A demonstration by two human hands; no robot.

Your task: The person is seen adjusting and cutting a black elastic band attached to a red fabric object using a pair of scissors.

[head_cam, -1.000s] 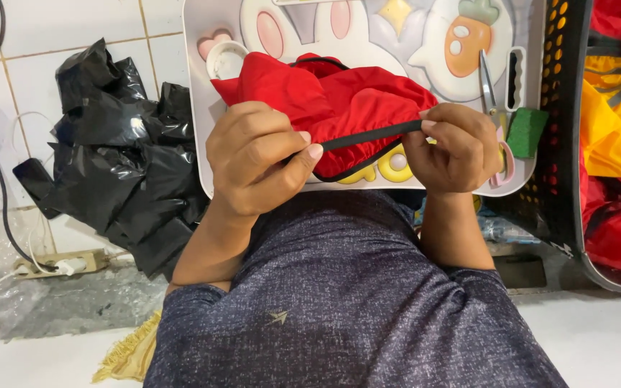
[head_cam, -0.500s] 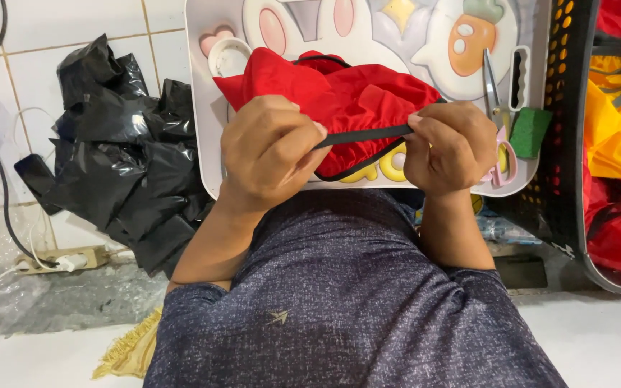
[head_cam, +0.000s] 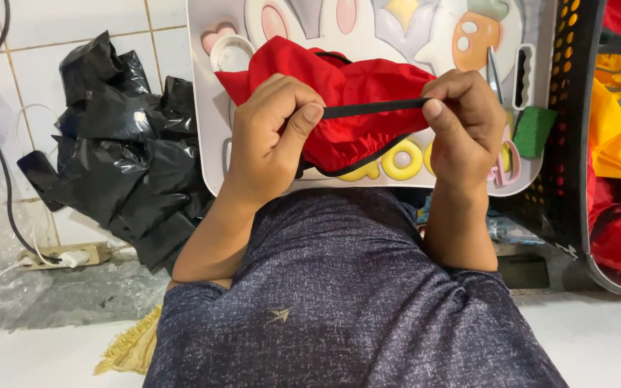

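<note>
A red fabric piece (head_cam: 357, 108) with black trim lies bunched over a white children's tray table (head_cam: 206, 136) printed with cartoon shapes. My left hand (head_cam: 274, 133) and my right hand (head_cam: 461, 118) each pinch one end of its black elastic band (head_cam: 375, 109), pulled taut and level between them. Both hands hover just above the tray, in front of my chest. The cloth's far edge hides part of the tray's pictures.
Small scissors (head_cam: 501, 108) and a green sponge block (head_cam: 535, 131) lie on the tray's right side. A black plastic basket (head_cam: 566, 165) holding red and yellow fabric stands at the right. A crumpled black plastic bag (head_cam: 120, 154) and a power strip (head_cam: 73, 255) lie left on the tiled floor.
My hands have drawn further apart, stretching the black band longer and straighter. The red cloth has shifted slightly with them.
</note>
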